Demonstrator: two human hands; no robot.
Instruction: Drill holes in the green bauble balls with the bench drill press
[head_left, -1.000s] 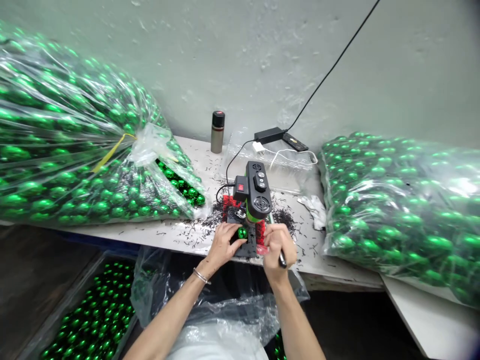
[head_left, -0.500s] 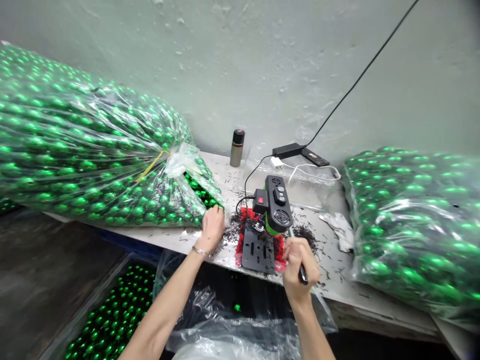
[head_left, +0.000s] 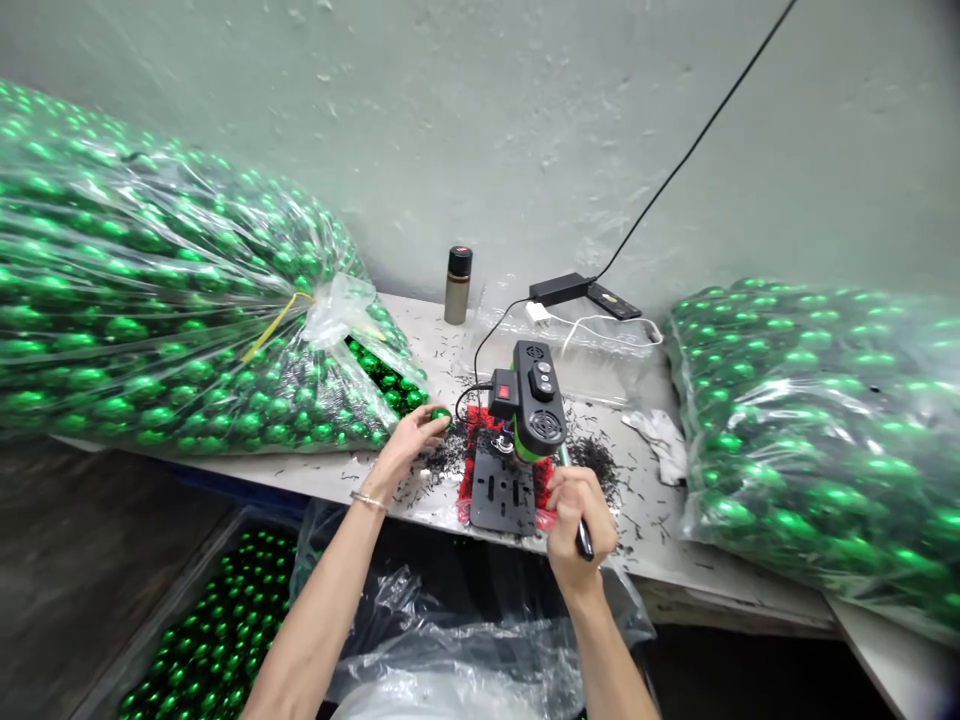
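Observation:
A shiny green ball (head_left: 440, 414) is pinched between the fingertips of my left hand (head_left: 411, 440), just outside the torn opening of a big clear bag (head_left: 187, 300) packed with such balls. My right hand (head_left: 581, 522) is closed round a thin rod with a black end (head_left: 584, 541); its far end passes behind the machine, so I cannot tell whether it is joined to it. Between the hands stands a small black machine (head_left: 538, 398) with round grilles and a red switch. Under it is a slotted black plate (head_left: 504, 495) on a red mat (head_left: 466, 490).
Short black scraps (head_left: 596, 460) litter the white table (head_left: 420, 330). Behind are a spray can (head_left: 457, 287), a power adapter (head_left: 559, 289) and a white cable. A crumpled white cloth (head_left: 660, 440) lies beside another ball bag (head_left: 810, 430). Below left, a crate holds loose green balls (head_left: 217, 620).
My left hand has come away from the bag's opening and now shows a green ball in its fingers. My right hand keeps its grip on the rod. The view has shifted slightly.

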